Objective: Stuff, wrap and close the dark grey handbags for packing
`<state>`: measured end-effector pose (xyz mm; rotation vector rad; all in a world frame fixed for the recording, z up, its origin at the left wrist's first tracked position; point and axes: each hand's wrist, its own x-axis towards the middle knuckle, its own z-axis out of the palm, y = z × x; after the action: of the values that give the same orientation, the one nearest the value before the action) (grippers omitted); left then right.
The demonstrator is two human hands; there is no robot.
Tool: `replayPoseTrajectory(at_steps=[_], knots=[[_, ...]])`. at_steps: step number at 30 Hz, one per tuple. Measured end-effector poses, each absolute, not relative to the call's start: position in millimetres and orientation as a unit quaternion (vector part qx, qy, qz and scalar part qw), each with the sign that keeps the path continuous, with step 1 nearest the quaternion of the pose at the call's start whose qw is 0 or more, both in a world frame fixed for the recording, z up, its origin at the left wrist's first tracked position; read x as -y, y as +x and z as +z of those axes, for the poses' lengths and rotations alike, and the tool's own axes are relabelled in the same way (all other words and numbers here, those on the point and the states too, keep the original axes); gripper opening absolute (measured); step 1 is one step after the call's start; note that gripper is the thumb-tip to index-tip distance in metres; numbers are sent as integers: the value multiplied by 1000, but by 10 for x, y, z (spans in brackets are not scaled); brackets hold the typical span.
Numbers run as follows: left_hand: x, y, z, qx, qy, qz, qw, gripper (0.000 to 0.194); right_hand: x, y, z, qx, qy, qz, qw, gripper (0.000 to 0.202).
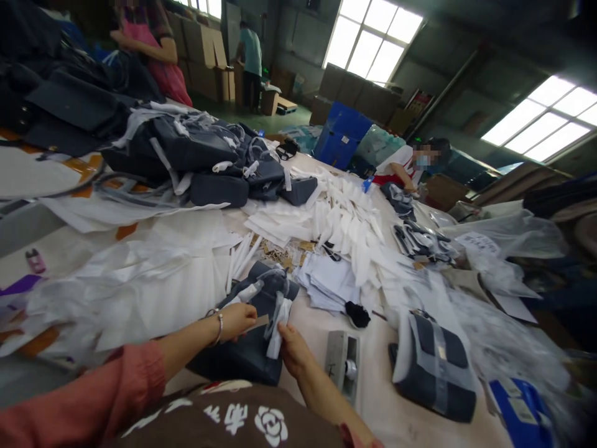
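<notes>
Bag [254, 359] on table [379, 401], bag pile [186, 149] behind, second bag [420, 378] right

Brown apron [186, 428]: white characters [234, 418], one resembling 市, beside a white rosette emblem [271, 426].
Plastic bag [508, 274]: dark print [479, 242], too blurred for me to read.
Blue packet [537, 398]: pale label [521, 408], illegible from where I stand.
Blue box [336, 124]: small white sticker [344, 139], likewise illegible.

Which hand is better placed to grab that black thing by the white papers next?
Probably the right hand: it's nearer the black thing and on that side. The left hand is farther away and holds a small brown card. The right does touch white wrapping, though.
</notes>
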<state>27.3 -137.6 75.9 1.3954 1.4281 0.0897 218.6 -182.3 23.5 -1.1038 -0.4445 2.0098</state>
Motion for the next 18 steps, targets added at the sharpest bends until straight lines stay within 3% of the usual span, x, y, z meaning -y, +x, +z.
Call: replayPoseTrajectory(at_steps=[8, 18], knots=[[1304, 508, 679, -583, 675, -7, 453, 15, 1852, 2212, 207, 197, -415, 800, 386, 38], [1161, 597, 627, -555, 694, -12, 459, 21, 1800, 2159, 99, 191, -496, 755, 385, 37]])
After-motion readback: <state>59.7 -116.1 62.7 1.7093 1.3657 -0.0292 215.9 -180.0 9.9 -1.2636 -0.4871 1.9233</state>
